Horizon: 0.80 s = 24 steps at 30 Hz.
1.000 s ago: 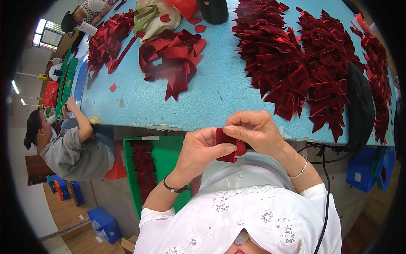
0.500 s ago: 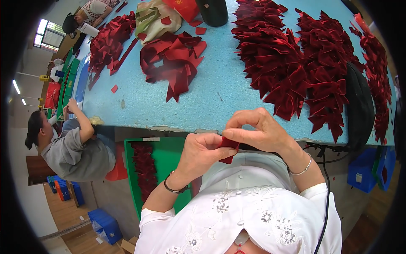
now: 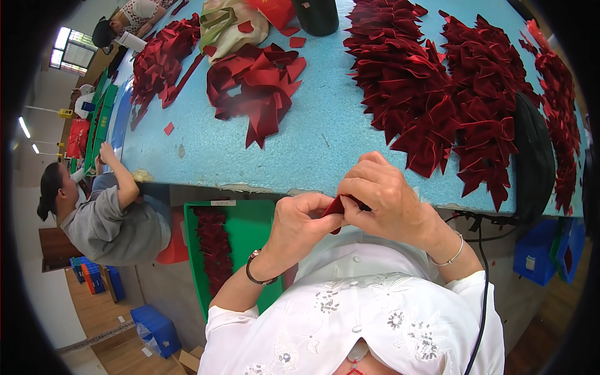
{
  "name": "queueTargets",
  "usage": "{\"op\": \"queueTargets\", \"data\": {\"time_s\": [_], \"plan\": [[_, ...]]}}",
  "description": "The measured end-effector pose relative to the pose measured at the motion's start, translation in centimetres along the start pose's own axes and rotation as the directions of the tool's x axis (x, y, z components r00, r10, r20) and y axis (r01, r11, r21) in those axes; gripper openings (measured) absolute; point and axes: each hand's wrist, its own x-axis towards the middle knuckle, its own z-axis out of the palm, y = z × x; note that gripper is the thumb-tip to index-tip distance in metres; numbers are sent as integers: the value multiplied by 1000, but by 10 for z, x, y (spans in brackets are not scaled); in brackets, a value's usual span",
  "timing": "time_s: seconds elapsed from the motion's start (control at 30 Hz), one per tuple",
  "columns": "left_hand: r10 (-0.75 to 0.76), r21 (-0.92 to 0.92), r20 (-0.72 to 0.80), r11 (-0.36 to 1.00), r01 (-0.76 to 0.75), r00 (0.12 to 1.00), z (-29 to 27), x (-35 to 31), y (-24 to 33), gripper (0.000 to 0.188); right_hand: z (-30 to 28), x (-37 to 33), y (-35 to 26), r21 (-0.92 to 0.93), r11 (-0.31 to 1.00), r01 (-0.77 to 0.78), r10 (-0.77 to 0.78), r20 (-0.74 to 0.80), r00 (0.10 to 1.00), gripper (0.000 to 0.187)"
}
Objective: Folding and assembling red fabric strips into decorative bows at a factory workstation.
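In front of my chest, at the table's near edge, I hold a short piece of dark red ribbon point(image 3: 335, 207) between both hands. My left hand point(image 3: 301, 224) pinches its left side between thumb and fingers. On the other side my right hand point(image 3: 382, 199) is closed over the ribbon, fingers curled and thumb against it. Much of the ribbon is hidden by my fingers. Beyond my hands a loose heap of red ribbon point(image 3: 272, 94) lies on the blue table point(image 3: 312, 150). Rows of dark red bows point(image 3: 406, 94) cover the table's right part.
A green crate point(image 3: 257, 250) with red bows stands left below the table edge. Farther off are a dark cup point(image 3: 317, 15), a pale cloth bag point(image 3: 234, 28) and a black bag point(image 3: 534, 159). A co-worker in grey point(image 3: 119, 219) sits at left. A black cable point(image 3: 484, 281) hangs at right.
My right hand has closed over the ribbon, its fingers curling in and lifting slightly. The ribbon is now bent and more covered. My left hand keeps its pinch.
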Motion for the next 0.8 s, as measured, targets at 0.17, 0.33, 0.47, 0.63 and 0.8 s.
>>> {"op": "queueTargets", "data": {"time_s": [0.17, 0.33, 0.47, 0.63, 0.8], "plan": [[-52, -22, 19, 998, 53, 998, 0, 3, 4, 9, 5, -6, 4, 110, 993, -45, 52, -64, 997, 9], [-60, -82, 38, 995, 63, 997, 1, 4, -1, 8, -3, -2, -3, 545, 609, -576, 540, 246, 805, 9], [-97, -235, 77, 965, 112, 992, -2, 7, 0, 7, -2, 0, 7, 553, 571, -607, 530, 317, 787, 13], [-165, -344, 96, 920, 188, 982, -7, 7, -1, 12, -6, 3, 4, 548, 685, -480, 486, 146, 862, 14], [-149, -411, 113, 893, 182, 982, -5, 7, -3, 15, -4, 0, 6, 480, 725, -495, 438, 234, 868, 16]]}}
